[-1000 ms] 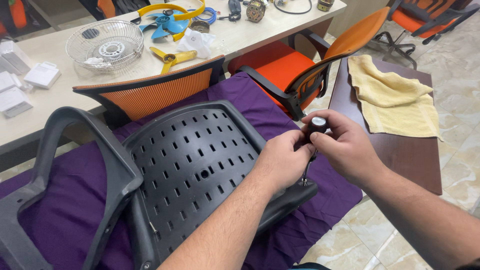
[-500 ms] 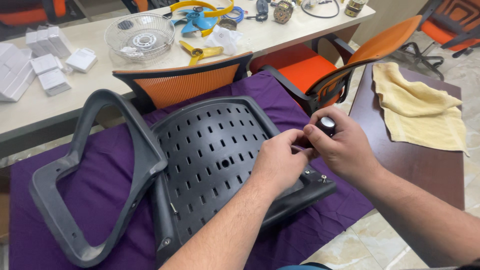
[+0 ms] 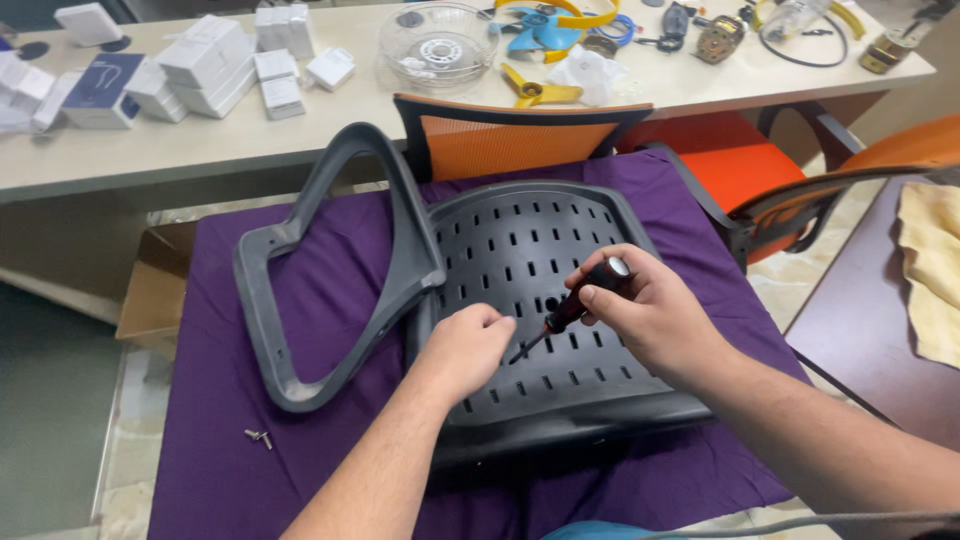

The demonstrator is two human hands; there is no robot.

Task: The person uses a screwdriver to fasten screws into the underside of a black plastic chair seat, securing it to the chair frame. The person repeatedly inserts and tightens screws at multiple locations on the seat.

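Standing beside the bench and scanning from the left edge of the frame, I see small white boxes heaped on the pale table at upper left, and below them a purple cloth spread over the work surface. Two loose screws lie on that cloth at lower left, well apart from everything else. Next comes the grey armrest frame, a looped piece lying flat and joined to the black perforated seat shell in the middle of the frame.

Over the shell's lower centre, the left hand is curled tight, fingertips pinched near the screwdriver's tip; whether it holds a screw I cannot tell. Just to its right, the right hand is wrapped around the handle of a black-and-red screwdriver, which slants down and left towards the shell.

The slant looks risky to me: a tilted driver could slip out of a screw head and jab the left fingers so close by, or skate across the plastic. The loose screws could also roll off the cloth if it is tugged.

Behind, at upper centre, stands an orange mesh chair back and a clear round dish; at far right, a yellow towel lies on a dark table.
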